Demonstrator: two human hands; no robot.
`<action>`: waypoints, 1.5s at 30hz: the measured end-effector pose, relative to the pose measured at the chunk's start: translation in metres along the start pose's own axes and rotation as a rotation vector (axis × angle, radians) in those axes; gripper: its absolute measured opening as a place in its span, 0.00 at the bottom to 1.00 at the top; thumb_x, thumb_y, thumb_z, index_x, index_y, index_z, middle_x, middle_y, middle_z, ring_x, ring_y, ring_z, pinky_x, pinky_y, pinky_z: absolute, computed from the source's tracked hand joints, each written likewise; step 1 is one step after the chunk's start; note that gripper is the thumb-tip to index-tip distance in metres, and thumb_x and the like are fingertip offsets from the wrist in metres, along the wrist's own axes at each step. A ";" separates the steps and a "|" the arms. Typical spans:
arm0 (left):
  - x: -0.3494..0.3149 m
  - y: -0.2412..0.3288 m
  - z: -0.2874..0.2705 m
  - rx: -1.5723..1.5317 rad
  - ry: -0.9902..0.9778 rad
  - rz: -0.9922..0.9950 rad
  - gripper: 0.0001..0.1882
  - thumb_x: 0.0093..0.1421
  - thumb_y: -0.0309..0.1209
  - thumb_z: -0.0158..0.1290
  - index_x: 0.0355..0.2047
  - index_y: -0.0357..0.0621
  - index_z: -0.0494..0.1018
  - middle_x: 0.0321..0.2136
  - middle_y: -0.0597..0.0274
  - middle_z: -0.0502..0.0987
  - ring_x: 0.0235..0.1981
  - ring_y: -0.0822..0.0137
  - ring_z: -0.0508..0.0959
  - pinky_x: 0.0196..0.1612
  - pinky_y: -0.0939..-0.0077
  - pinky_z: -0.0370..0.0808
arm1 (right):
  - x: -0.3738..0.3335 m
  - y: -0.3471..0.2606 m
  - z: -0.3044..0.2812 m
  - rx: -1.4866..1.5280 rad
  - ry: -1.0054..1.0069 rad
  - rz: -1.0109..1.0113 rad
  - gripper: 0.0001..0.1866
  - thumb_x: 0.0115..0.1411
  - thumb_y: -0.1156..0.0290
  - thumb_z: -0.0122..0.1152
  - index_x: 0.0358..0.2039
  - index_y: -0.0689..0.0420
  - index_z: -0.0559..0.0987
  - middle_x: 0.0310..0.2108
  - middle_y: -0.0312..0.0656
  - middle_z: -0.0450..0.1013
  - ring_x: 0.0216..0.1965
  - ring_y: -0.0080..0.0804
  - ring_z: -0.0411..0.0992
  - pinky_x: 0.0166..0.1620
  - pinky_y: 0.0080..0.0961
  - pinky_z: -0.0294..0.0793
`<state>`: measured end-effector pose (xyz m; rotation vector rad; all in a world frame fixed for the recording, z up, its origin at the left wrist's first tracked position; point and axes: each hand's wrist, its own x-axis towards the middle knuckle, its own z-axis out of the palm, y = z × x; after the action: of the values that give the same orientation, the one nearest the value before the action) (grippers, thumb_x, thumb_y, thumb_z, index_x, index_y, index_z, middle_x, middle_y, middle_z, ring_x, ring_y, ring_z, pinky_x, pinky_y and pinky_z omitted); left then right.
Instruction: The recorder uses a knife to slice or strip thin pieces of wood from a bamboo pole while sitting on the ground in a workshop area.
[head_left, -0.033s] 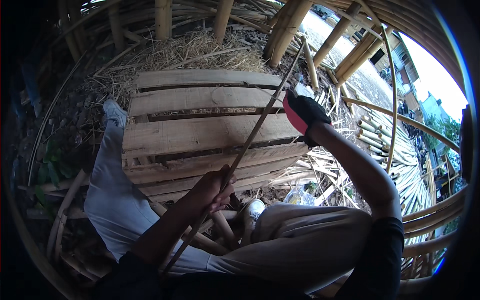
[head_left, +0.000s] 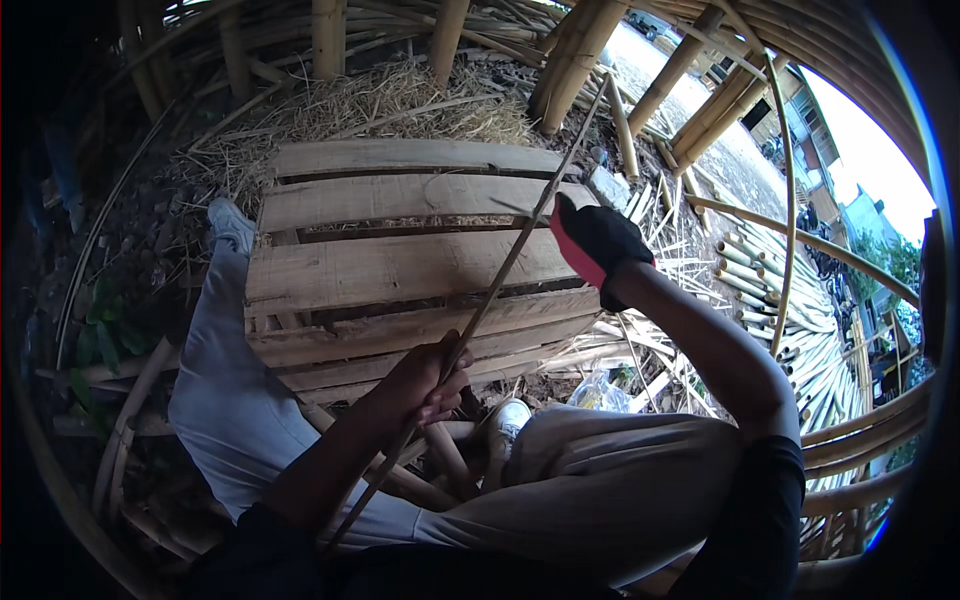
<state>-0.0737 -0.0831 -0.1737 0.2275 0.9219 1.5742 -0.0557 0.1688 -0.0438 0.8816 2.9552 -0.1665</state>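
My left hand [head_left: 430, 383], bare, is closed around a long thin bamboo strip [head_left: 512, 255]. The strip slants from my lap up over a slatted wooden bench [head_left: 380, 265] to its far right side. My right hand [head_left: 598, 240] wears a black and red glove and is closed beside the upper part of the strip. A narrow pointed blade, seemingly of a knife [head_left: 512, 207], sticks out leftward past the strip from this hand. The glove hides the handle.
My legs straddle the near side of the bench, with a white shoe [head_left: 232, 226] at its left. Straw [head_left: 400, 110] heaps behind it, near upright bamboo posts [head_left: 575, 65]. Cut bamboo poles [head_left: 800, 310] are stacked at right. A clear plastic bag [head_left: 600, 392] lies by my knee.
My right hand has slid a little down and left along the strip, and the blade has tilted with it. My left hand has stayed in place.
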 end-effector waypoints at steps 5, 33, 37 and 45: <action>0.005 -0.008 -0.009 -0.163 -0.095 -0.067 0.23 0.71 0.54 0.33 0.27 0.50 0.60 0.06 0.71 0.56 0.02 0.79 0.54 0.02 0.84 0.51 | -0.040 -0.023 0.034 -0.139 0.028 -0.358 0.36 0.68 0.44 0.31 0.23 0.57 0.80 0.20 0.53 0.75 0.25 0.54 0.76 0.39 0.48 0.75; 0.008 -0.002 -0.013 -0.219 -0.212 -0.117 0.24 0.69 0.56 0.34 0.29 0.50 0.59 0.06 0.73 0.53 0.01 0.78 0.55 0.02 0.84 0.52 | 0.050 0.056 -0.041 -0.174 0.267 0.123 0.38 0.67 0.41 0.27 0.31 0.57 0.83 0.31 0.51 0.79 0.39 0.52 0.77 0.47 0.44 0.72; 0.006 -0.008 -0.020 -0.222 -0.180 -0.095 0.24 0.70 0.56 0.33 0.29 0.50 0.60 0.06 0.73 0.54 0.01 0.78 0.55 0.03 0.85 0.52 | -0.024 -0.012 0.043 -0.123 0.027 -0.191 0.34 0.68 0.44 0.32 0.27 0.54 0.82 0.20 0.55 0.75 0.28 0.55 0.77 0.38 0.47 0.75; 0.005 -0.002 -0.007 -0.263 -0.165 -0.107 0.23 0.70 0.54 0.33 0.29 0.50 0.59 0.07 0.72 0.54 0.02 0.79 0.53 0.02 0.84 0.50 | 0.006 0.014 0.008 -0.114 0.078 -0.098 0.37 0.68 0.44 0.29 0.22 0.60 0.79 0.16 0.53 0.73 0.24 0.53 0.76 0.37 0.45 0.74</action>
<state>-0.0776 -0.0815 -0.1820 0.1170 0.5829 1.5346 -0.0531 0.1828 -0.0532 0.7471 3.0457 0.0329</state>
